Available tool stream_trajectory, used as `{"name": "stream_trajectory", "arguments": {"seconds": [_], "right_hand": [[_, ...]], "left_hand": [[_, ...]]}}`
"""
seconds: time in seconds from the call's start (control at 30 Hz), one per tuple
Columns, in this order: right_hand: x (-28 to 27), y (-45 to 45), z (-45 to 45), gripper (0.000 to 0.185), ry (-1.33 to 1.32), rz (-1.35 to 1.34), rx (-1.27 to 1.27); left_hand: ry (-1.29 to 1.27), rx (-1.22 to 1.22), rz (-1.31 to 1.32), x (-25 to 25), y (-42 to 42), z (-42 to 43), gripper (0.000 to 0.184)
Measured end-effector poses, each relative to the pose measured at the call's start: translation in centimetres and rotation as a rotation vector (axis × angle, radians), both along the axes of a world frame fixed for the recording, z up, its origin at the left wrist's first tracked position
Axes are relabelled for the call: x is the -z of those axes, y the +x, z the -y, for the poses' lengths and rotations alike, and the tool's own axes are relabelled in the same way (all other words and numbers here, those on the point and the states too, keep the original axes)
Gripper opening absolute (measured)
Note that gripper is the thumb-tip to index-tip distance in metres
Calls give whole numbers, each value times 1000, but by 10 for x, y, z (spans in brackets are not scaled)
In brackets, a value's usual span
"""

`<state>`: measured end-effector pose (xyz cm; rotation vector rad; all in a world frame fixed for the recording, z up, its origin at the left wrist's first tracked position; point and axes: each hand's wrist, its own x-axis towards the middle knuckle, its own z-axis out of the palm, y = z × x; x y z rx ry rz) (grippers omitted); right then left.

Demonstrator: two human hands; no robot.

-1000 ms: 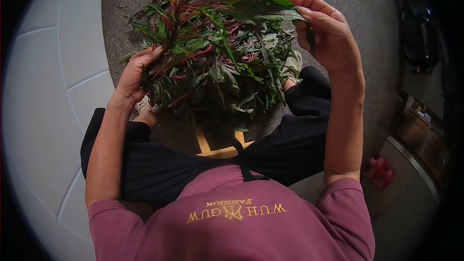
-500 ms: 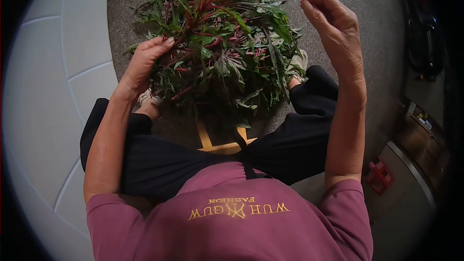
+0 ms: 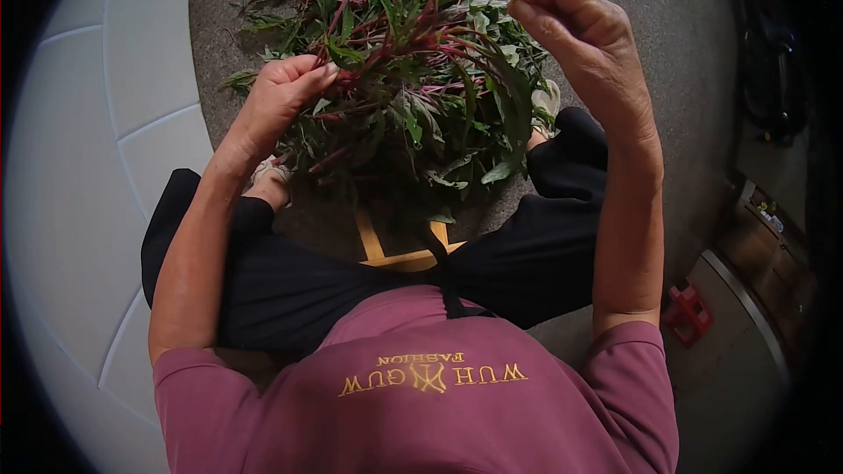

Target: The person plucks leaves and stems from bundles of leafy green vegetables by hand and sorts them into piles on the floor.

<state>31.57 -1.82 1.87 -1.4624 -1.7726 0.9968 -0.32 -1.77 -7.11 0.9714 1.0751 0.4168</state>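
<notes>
My left hand [image 3: 285, 101] pinches the reddish stem of a leafy stalk [image 3: 391, 48], whose green leaves spread out to the right. Beneath it lies a large heap of red-stemmed greens [image 3: 404, 127], so the edges of the held stalk blend into the pile. Raised at the right of the heap, my right hand [image 3: 584, 39] has thumb and forefinger pressed together. Whatever is between those fingertips, if anything, is too small to make out.
The heap rests on a grey speckled floor [image 3: 650, 0] between my feet in pale shoes. A wooden stool [image 3: 408, 261] shows under me. Large light tiles [image 3: 61, 175] lie left; a red plastic object [image 3: 688, 314] and dark items stand right.
My left hand has shifted slightly right with the stalk, which has turned and now leans more to the right. My right hand has moved left and slightly up, its fingers still pinched.
</notes>
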Motion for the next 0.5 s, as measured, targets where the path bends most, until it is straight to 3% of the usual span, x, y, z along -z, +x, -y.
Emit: {"name": "stream_trajectory", "arguments": {"seconds": [0.23, 0.3, 0.5], "right_hand": [[-3, -7, 1, 13, 44, 28, -16], [-15, -16, 1, 8, 97, 201, -122], [3, -30, 9, 5, 314, 363, -267]], "left_hand": [[-16, 57, -60, -9, 5, -1, 19], [-41, 81, -43, -10, 9, -1, 21], [31, 95, -82, -9, 22, 2, 23]]}}
